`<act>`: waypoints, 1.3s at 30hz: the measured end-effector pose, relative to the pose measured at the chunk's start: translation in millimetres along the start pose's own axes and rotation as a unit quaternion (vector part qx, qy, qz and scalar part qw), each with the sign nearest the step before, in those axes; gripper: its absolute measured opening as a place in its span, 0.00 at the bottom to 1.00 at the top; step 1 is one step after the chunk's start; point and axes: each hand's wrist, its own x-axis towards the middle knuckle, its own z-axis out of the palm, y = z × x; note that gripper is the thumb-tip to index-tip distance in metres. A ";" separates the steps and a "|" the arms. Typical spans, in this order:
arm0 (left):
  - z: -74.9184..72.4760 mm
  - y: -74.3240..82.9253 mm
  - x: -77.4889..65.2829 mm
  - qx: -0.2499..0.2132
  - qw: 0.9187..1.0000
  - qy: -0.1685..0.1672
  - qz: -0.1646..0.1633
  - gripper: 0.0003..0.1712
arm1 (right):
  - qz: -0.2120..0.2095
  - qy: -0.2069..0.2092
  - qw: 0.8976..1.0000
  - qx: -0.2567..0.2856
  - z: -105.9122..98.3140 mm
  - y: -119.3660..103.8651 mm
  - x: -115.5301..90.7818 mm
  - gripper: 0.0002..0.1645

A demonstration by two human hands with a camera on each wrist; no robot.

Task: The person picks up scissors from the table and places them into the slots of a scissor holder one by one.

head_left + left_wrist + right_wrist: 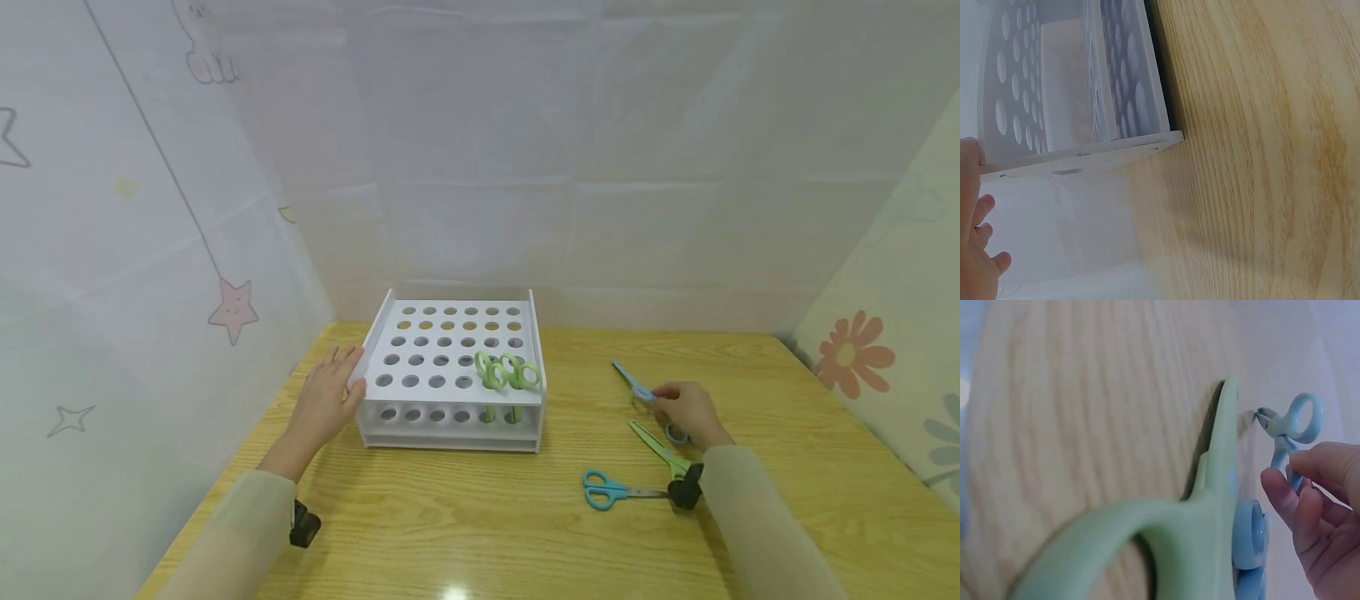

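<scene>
Light-blue scissors (1277, 427) are sitting in the pinch of the right hand (686, 410), whose thumb and fingertips are pressing together on one handle loop, low over the right side of the wooden table (420, 517). Near their pivot a small dark mark is showing, too tiny to be read; the pale cloth behind (480, 242) is carrying printed drawings, among them a pink star (233, 311) on the left and a red flower (855, 354) on the right. Blue handle loops (1244, 550) are lying just beside the right hand. Nearer the front, green scissors (663, 450) are lying with their blades pointing away, and teal scissors (618, 492) are resting below them; a black wrist camera (684, 492) is covering the teal tips and part of the green handles in the head view. Left of these, a white rack (450, 396) with rows of round holes is standing on the table, and two green pairs (516, 372) are standing upright in its front right holes, handles up. The left hand (326, 396) is resting against the rack's left side panel, fingers loosely extended, gripping nothing.
</scene>
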 end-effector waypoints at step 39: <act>-0.1 -1.2 0.1 -0.003 1.000 -0.001 0.000 0.29 | -0.073 0.064 0.974 0.205 -18.6 -74.0 0.8 0.33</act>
